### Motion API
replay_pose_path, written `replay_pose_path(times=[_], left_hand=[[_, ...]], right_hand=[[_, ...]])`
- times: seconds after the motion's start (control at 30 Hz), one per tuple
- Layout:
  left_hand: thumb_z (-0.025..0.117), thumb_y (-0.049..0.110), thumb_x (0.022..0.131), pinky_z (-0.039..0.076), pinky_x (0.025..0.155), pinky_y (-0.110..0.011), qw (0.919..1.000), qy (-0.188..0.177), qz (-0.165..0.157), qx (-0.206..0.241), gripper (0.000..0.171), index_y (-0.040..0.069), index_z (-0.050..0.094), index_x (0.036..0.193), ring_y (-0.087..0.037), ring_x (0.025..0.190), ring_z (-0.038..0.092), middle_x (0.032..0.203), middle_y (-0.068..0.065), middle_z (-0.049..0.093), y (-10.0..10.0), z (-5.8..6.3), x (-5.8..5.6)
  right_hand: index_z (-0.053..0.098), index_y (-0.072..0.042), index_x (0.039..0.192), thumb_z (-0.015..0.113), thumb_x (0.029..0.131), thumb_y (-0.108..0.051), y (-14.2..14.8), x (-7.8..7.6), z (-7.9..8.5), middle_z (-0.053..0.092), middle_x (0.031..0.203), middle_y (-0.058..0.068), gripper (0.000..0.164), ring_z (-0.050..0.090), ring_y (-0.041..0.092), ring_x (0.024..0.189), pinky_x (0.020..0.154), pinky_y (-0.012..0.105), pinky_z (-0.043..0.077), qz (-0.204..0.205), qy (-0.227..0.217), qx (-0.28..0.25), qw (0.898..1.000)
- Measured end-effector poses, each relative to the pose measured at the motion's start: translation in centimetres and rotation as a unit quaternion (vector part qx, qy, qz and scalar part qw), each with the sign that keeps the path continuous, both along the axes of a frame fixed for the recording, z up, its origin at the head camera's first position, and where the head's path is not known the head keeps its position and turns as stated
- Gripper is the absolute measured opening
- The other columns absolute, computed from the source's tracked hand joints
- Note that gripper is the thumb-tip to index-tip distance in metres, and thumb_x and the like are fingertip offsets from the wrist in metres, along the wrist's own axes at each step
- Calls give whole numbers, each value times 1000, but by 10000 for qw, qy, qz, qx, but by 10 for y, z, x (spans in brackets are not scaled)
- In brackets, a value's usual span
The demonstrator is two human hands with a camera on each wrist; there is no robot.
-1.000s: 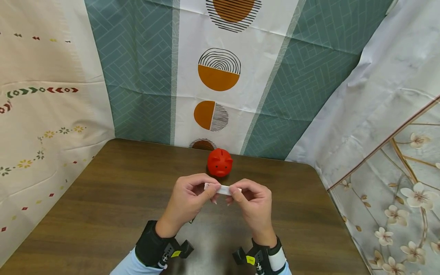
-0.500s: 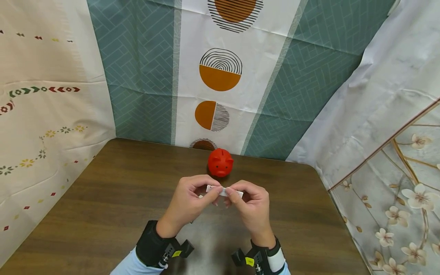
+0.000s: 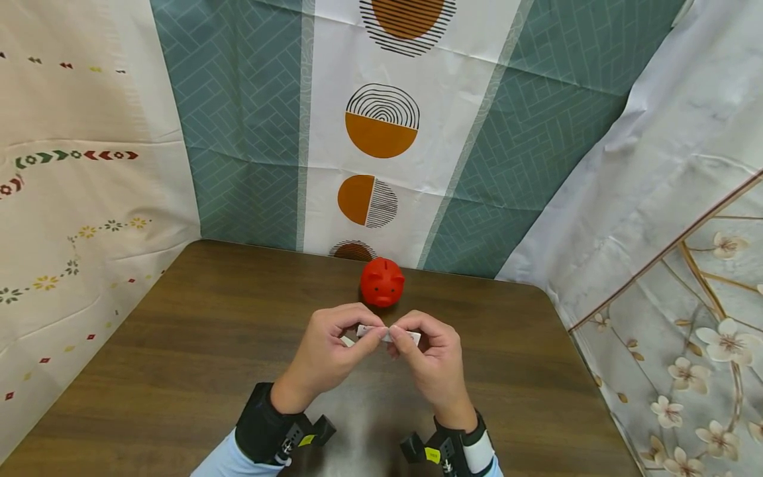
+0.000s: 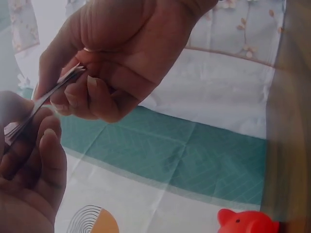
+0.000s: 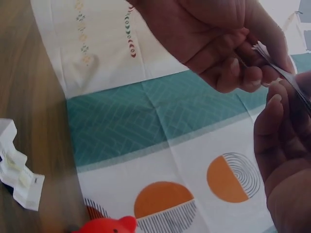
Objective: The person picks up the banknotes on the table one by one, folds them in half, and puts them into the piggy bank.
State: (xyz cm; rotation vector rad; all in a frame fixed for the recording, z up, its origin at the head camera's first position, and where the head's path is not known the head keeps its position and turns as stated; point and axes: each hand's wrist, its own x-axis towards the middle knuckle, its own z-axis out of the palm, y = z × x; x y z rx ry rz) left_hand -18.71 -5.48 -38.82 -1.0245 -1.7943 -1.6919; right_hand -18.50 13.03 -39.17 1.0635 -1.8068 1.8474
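Observation:
A thin white strip of folded paper (image 3: 415, 338), its edges layered, is pinched between both hands. My left hand (image 3: 324, 344) grips its left part between thumb and fingers. On the right part, my right hand (image 3: 438, 358) pinches it the same way, the two thumb tips nearly meeting at its middle. Edge-on in the left wrist view, the paper strip (image 4: 36, 108) shows several stacked layers. Much of it is hidden by the fingers. Another white paper (image 5: 22, 170), creased in zigzag folds, lies on the table in the right wrist view.
Just beyond the hands, a red piggy bank (image 3: 381, 283) stands on the brown wooden table (image 3: 238, 318). Patterned cloths hang behind the table and at both sides. Each wrist wears a black strap with a small camera.
The right hand has shifted slightly left and the thumbs have drawn closer along the paper strip. More of a white scrap shows beside the left hand. The piggy bank stays put.

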Motion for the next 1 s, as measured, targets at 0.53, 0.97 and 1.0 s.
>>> replay_pose_path(times=[0.53, 0.97, 1.0], left_hand=[[75, -5, 88, 63, 71, -32, 9953, -733, -484, 417, 24, 5, 73, 110, -22, 84, 67, 100, -13, 74, 4, -2, 1], [76, -7, 86, 62, 69, -29, 9960, -707, -339, 435, 24, 4, 74, 108, -16, 83, 67, 98, -13, 75, 4, -1, 2], [76, -7, 86, 62, 69, -30, 9959, -719, -333, 431, 24, 3, 74, 107, -16, 83, 68, 98, -13, 75, 4, -1, 2]], right_hand=[[70, 9, 109, 69, 87, 15, 5, 3, 2, 75, 99, 1, 23, 65, 18, 80, 70, 29, 63, -417, -624, -305, 9967], [69, 4, 113, 73, 86, 12, 11, 2, 3, 75, 101, 2, 28, 69, 20, 82, 73, 31, 63, -380, -465, 5, 9982], [68, 5, 114, 73, 86, 12, 11, 2, 3, 75, 101, 2, 29, 70, 19, 82, 73, 31, 63, -398, -500, 63, 9979]])
